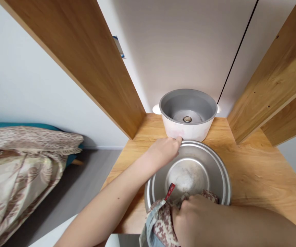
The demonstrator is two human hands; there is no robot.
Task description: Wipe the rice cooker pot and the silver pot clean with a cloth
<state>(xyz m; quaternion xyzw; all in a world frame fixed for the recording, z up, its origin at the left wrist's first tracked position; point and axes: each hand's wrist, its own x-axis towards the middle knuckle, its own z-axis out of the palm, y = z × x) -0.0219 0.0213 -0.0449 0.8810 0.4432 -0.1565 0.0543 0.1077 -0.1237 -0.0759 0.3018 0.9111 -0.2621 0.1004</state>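
Observation:
A round silver metal basin (216,171) with a stepped rim lies at the front of the wooden surface; the frame does not settle whether it faces up or down. My left hand (167,148) is closed at its far left rim, the fingers curled over the edge. In my right hand (189,216) is a bunched brown-and-white patterned cloth (163,224) with grey-blue parts and a red tag. The cloth lies against the basin's near side and partly covers it. Just beyond the basin stands a white electric cooker body (189,132), its grey inside showing a round metal sensor.
A wooden post (104,65) rises at the left, and wooden beams (266,85) slope up at the right. Behind the cooker is a pale panel (179,44) with a dark seam. A patterned cover (22,185) drapes over furniture above the grey floor (91,171).

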